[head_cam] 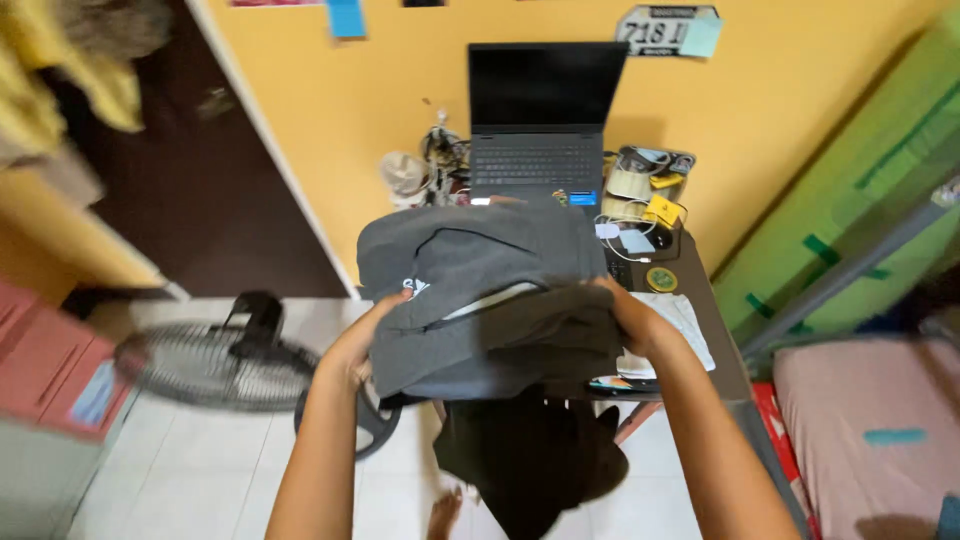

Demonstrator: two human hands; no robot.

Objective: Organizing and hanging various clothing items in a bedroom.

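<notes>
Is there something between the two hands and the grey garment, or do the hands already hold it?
Nothing visible stands between them. The left hand grips the left edge of the folded grey garment and the right hand grips its right edge, above the desk.

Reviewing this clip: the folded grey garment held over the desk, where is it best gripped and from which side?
The folded grey garment is probably best gripped at its two side edges, one from each side. It is a wide, limp bundle, so a single grip would likely let it sag open. The left hand and right hand hold it that way.
</notes>
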